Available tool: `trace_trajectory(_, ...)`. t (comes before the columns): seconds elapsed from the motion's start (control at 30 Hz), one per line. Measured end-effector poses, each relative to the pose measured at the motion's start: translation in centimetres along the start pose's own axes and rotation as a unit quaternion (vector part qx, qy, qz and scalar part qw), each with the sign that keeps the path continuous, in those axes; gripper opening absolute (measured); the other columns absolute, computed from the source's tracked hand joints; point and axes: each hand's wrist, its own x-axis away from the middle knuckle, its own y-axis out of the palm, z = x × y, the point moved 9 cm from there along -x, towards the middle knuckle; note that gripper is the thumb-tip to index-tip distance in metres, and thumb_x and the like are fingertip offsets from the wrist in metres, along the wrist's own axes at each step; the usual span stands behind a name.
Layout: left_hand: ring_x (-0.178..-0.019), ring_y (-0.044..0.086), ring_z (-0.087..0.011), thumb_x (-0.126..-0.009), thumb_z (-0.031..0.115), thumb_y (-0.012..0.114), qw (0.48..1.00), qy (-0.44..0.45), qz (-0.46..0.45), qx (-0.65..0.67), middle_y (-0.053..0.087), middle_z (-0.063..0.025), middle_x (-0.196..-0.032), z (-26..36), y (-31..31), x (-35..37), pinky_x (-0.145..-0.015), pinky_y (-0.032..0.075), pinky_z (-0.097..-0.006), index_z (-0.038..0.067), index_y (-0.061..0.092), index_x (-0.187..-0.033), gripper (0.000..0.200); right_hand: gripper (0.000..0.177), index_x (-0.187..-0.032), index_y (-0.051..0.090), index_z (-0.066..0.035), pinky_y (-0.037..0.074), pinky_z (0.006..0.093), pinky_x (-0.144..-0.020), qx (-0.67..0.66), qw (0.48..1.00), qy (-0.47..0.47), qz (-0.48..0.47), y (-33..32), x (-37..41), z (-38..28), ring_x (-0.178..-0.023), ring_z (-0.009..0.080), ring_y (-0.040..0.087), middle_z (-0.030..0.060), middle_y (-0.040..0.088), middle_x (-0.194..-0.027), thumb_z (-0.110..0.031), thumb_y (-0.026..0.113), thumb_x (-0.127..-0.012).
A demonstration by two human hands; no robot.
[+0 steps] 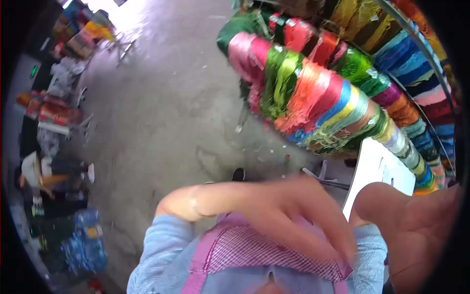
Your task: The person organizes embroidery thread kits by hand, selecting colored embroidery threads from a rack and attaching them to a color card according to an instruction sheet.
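Observation:
My left hand (298, 210) reaches across my chest, smeared by motion. Its fingertips come close to the light blue sleeve (369, 252) of my right arm, and a thin bracelet (196, 205) circles the left wrist. Below it lies my pink apron (264, 247) with a checked band. My right hand (421, 235) is raised close to the camera at the right edge, its creased palm showing and nothing in it; part of it is cut off by the edge of the view. Beyond it stands a white board or tabletop (377, 164) with dark marks.
Racks of colourful yarn skeins (308, 93) fill the upper right, with a curved metal rail (416, 36) along them. Grey concrete floor (152, 117) stretches ahead. Along the left are large blue water bottles (88, 245), a seated person (46, 174) and piled goods (54, 110).

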Motion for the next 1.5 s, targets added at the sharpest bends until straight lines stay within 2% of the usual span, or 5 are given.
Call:
trace_trajectory(0.13,-0.083,0.064,-0.0112,-0.087,0.005,0.066,0.730,-0.027,0.534,-0.426,0.070,-0.0069,-0.091,5.2,-23.5,13.0,-0.075,0.051,-0.0267,0.002,0.072,-0.097,0.012,0.066,-0.131,0.045,0.005,0.045,0.0437,-0.090,0.111,0.994,-0.011,-0.006,4.8,-4.6,-5.2,-0.103,0.0341,0.056,0.0249,0.052,-0.125,-0.030,0.072,-0.081)
trace_trajectory(0.3,-0.068,0.062,-0.0139,-0.085,0.015,0.072,0.523,0.007,0.568,-0.635,0.069,-0.0111,-0.082,8.1,-36.1,17.0,-0.065,0.048,-0.0287,0.001,0.071,-0.092,0.016,0.069,-0.132,0.044,0.005,0.046,0.0448,-0.091,0.139,0.988,0.068,-0.015,7.4,-6.6,-3.8,-0.103,0.0345,0.057,0.0256,0.052,-0.126,-0.030,0.074,-0.080)
trace_trajectory(0.47,-0.066,0.064,-0.0297,-0.081,0.016,0.072,0.501,0.003,0.575,-0.646,0.065,-0.0119,-0.076,7.9,-37.6,15.3,-0.061,0.048,-0.0390,0.003,0.069,-0.082,0.013,0.054,-0.121,0.055,0.002,0.044,0.0420,-0.092,0.132,0.978,0.108,0.122,26.9,-18.5,-1.6,-0.102,0.0317,0.059,0.0197,0.063,-0.114,-0.019,0.078,-0.077)
trace_trajectory(0.67,-0.057,0.060,-0.0215,-0.082,0.016,0.073,0.460,0.024,0.517,-0.722,0.064,-0.0090,-0.073,8.2,-35.4,14.8,-0.054,0.046,-0.0327,0.003,0.069,-0.084,0.014,0.013,-0.090,0.070,-0.003,0.049,0.0336,-0.071,0.126,0.920,0.359,-0.094,35.9,-7.3,5.0,-0.074,0.0233,0.063,0.0084,0.069,-0.084,-0.001,0.072,-0.077)
trace_trajectory(1.5,-0.062,0.052,-0.0310,-0.083,0.006,0.067,0.636,-0.030,0.278,-0.719,0.051,-0.0140,-0.072,8.5,-31.6,15.7,-0.056,0.041,-0.0377,0.000,0.057,-0.078,0.012,0.025,-0.117,0.061,0.001,0.048,0.0275,-0.087,-0.173,0.828,0.529,-0.063,50.7,-1.4,16.1,-0.098,0.0156,0.064,0.0092,0.067,-0.108,-0.014,0.055,-0.098)
